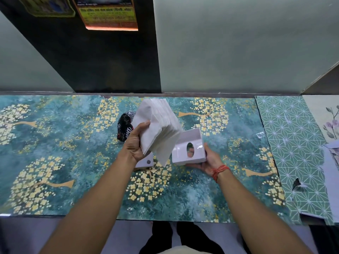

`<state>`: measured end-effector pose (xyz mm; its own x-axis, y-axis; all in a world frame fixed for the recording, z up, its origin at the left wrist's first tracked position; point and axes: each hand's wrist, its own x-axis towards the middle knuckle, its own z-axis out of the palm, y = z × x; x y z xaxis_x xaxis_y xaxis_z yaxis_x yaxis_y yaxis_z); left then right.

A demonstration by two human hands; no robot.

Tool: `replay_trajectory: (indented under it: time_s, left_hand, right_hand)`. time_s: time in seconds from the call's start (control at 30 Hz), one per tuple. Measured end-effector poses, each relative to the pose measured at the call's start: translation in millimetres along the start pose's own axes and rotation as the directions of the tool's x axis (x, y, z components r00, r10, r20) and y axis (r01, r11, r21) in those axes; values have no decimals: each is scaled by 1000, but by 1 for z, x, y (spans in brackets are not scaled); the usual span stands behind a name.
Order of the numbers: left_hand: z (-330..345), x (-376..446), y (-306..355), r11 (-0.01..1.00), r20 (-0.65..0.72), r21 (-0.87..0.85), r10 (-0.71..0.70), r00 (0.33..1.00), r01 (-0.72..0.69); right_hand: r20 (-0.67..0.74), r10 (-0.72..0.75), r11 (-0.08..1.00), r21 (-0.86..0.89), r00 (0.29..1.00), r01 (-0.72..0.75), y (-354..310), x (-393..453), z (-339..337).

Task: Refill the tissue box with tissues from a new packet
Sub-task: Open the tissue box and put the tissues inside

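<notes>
Over the teal counter patterned with yellow blossom trees (55,162), I grip the thick stack of white paper tissues (157,129) in my left hand (134,143) and cup the white tissue box shell with its oval slot (189,149) in my right hand (209,160). I judge the loading step is on: next the fanned stack needs squaring and sliding into the shell's open side. A white flat piece with a grey dot (145,163), likely the box base, lies under my left hand, and the crumpled black packet wrapper (124,127) sits behind, neither blocking.
</notes>
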<state>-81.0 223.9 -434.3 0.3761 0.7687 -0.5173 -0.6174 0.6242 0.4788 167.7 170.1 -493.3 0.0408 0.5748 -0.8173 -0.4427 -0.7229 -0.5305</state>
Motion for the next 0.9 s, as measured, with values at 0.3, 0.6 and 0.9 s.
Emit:
replay_trajectory:
  time_s: [0.3, 0.6, 0.9]
  left_hand:
    - [13, 6, -6, 1000, 69, 18, 20, 997, -22]
    - [32, 20, 0, 984, -165, 17, 179, 970, -178]
    - [51, 18, 0, 987, -112, 84, 143, 983, -134]
  right_hand:
    - [-255, -603, 529, -837, 756, 140, -14, 4, 5]
    - [-342, -762, 644, -487, 549, 590, -34, -72, 67]
    - [53, -142, 987, 88, 989, 137, -32, -61, 98]
